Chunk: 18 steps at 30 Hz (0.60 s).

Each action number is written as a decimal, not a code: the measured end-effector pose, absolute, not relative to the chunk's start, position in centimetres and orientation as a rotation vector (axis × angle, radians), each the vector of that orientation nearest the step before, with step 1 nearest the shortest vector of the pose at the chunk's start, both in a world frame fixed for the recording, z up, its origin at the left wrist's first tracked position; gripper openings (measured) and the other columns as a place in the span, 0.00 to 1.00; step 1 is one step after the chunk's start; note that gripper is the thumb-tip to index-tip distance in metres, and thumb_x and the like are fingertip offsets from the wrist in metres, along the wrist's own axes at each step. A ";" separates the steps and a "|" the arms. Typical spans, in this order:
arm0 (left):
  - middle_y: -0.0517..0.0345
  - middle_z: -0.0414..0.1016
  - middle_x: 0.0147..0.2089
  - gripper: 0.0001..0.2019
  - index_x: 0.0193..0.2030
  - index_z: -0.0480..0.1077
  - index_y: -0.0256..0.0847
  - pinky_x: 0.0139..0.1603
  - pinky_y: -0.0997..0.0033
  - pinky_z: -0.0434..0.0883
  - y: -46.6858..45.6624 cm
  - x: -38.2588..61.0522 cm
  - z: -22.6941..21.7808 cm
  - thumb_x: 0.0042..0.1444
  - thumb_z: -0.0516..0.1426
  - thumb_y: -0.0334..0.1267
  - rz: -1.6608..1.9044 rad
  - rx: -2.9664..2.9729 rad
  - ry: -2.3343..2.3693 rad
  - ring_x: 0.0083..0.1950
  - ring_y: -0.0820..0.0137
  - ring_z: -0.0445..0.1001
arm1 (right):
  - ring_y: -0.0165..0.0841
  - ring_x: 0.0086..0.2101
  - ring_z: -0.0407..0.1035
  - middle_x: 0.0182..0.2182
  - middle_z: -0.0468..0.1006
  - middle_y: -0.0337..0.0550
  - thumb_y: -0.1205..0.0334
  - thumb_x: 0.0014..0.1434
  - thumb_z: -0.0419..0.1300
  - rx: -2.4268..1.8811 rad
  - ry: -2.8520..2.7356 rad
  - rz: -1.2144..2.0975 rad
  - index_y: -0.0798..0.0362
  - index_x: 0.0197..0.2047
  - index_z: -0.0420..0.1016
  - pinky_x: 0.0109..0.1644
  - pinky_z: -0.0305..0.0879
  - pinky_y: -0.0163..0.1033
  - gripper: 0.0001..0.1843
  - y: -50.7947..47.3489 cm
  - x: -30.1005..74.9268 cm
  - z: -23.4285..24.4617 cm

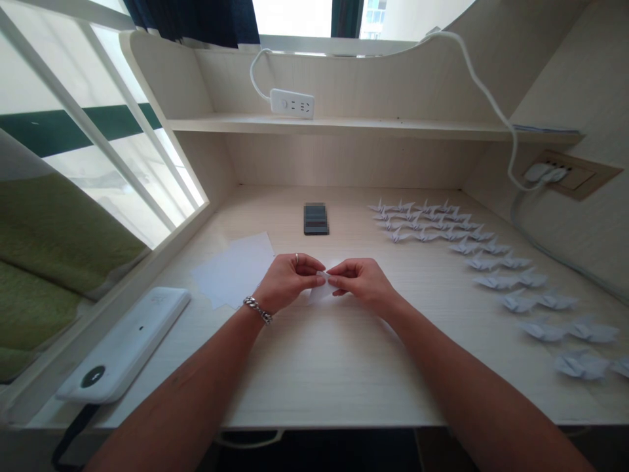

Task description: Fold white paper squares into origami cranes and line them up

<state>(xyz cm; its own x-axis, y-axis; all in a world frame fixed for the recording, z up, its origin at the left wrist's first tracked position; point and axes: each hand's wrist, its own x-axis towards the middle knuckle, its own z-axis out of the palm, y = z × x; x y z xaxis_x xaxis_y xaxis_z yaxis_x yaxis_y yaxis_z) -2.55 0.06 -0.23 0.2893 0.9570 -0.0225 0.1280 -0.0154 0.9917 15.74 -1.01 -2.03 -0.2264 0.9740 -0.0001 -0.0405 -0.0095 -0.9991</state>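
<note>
Both my hands meet over the middle of the pale wooden desk [314, 367]. My left hand [287, 280], with a ring and a chain bracelet, pinches one side of a small folded white paper [322, 292]. My right hand [361, 282] pinches the other side, fingers curled on it. The paper sits just above the desk, partly hidden by my fingers. A stack of flat white paper sheets [236, 269] lies just left of my left hand.
Several folded paper cranes [491, 262] lie in rows across the right of the desk. A dark phone [316, 219] lies beyond my hands. A white flat device [125, 344] rests at the left edge. A power strip [291, 103] sits on the shelf, its cable running to a wall socket [565, 174].
</note>
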 end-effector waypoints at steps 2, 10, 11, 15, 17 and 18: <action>0.52 0.81 0.31 0.15 0.33 0.76 0.35 0.38 0.67 0.74 0.1 -2.6 -0.2 0.36 0.70 0.36 0.927 1.414 1.078 0.34 0.67 0.78 | 0.31 0.25 0.73 0.25 0.79 0.41 0.52 0.35 0.74 -1.064 -1.334 1.398 0.57 0.31 0.80 0.32 0.75 0.40 0.21 -1.0 15.8 -2.1; 0.52 0.81 0.31 0.16 0.34 0.76 0.35 0.39 0.67 0.74 0.1 -2.6 0.0 0.35 0.70 0.35 0.930 1.390 1.074 0.34 0.67 0.79 | 0.31 0.26 0.74 0.25 0.80 0.42 0.53 0.37 0.74 -1.036 -1.377 1.398 0.57 0.31 0.80 0.33 0.75 0.41 0.19 -0.9 15.8 -2.5; 0.52 0.81 0.32 0.16 0.34 0.76 0.35 0.39 0.67 0.74 0.1 -2.6 0.0 0.36 0.70 0.35 0.931 1.392 1.075 0.34 0.67 0.79 | 0.31 0.26 0.74 0.25 0.80 0.42 0.53 0.38 0.73 -1.041 -1.384 1.390 0.57 0.31 0.80 0.33 0.75 0.41 0.19 -0.9 15.8 -2.5; 0.51 0.81 0.32 0.16 0.35 0.75 0.34 0.39 0.68 0.74 0.1 -2.6 -0.1 0.38 0.69 0.36 0.934 1.418 1.096 0.35 0.67 0.79 | 0.31 0.27 0.74 0.25 0.79 0.42 0.53 0.40 0.73 -1.056 -1.406 1.370 0.57 0.31 0.80 0.34 0.75 0.40 0.18 -1.0 15.8 -2.3; 0.51 0.81 0.32 0.15 0.35 0.75 0.34 0.38 0.69 0.74 0.1 -2.6 -0.2 0.39 0.69 0.37 0.936 1.442 1.110 0.35 0.67 0.79 | 0.31 0.27 0.73 0.25 0.79 0.41 0.53 0.41 0.72 -1.061 -1.405 1.370 0.57 0.31 0.80 0.34 0.75 0.39 0.17 -0.9 15.7 -2.2; 0.50 0.81 0.32 0.15 0.35 0.75 0.34 0.37 0.70 0.73 0.0 -2.6 -0.3 0.39 0.69 0.37 0.937 1.458 1.117 0.35 0.67 0.79 | 0.30 0.27 0.73 0.25 0.79 0.41 0.53 0.42 0.72 -1.063 -1.402 1.372 0.56 0.31 0.80 0.34 0.75 0.39 0.17 -0.9 15.6 -2.2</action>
